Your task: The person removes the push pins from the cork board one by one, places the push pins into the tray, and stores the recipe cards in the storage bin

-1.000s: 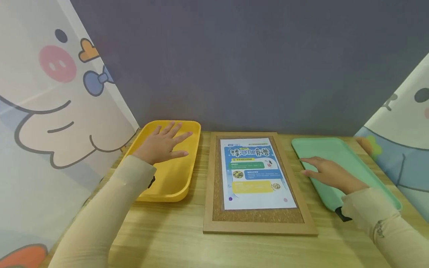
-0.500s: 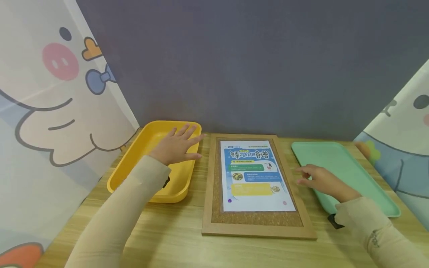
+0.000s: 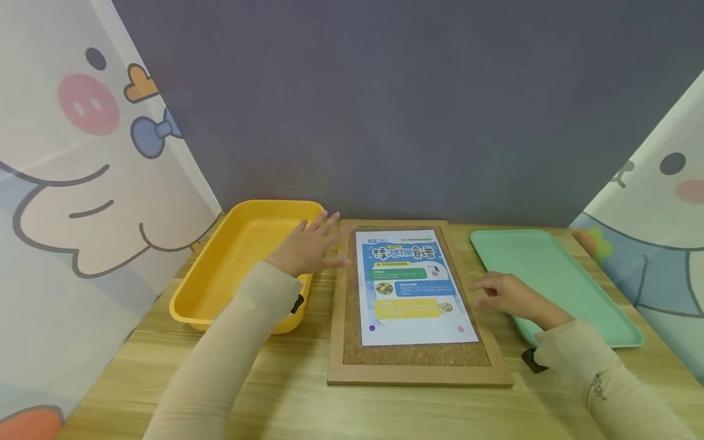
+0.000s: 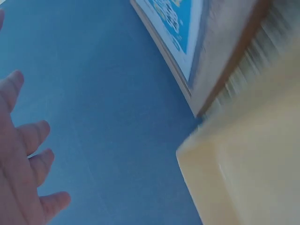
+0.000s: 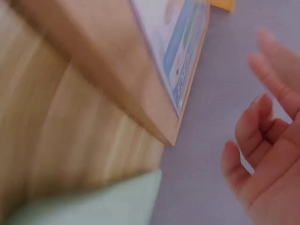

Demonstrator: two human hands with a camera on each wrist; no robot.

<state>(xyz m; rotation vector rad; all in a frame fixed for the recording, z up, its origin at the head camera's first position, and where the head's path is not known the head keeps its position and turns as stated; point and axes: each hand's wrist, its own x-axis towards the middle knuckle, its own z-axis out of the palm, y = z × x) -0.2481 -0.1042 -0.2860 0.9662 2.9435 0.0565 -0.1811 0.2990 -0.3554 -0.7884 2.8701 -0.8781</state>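
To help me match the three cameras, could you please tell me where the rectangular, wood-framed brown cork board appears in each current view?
Head: the cork board lies just right of centre, in the lower half.
Left wrist: the cork board is at the top, right of centre, cut off by the picture's edge.
Right wrist: the cork board slants from upper left to the middle, also cut off.
Shared landmark: the white paper sheet with blue print on it.

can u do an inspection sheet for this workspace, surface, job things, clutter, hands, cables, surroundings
Surface: wood-grain table
Job things: printed sheet on framed corkboard, between yellow bin and green tray
Clutter: nothing seen
Hands: in the head view, left hand spread across bin and corkboard edges; right hand partly bent across corkboard and tray edges; both hold nothing
Cables: nothing seen
Surroundings: dark panel behind, cartoon-printed panels either side
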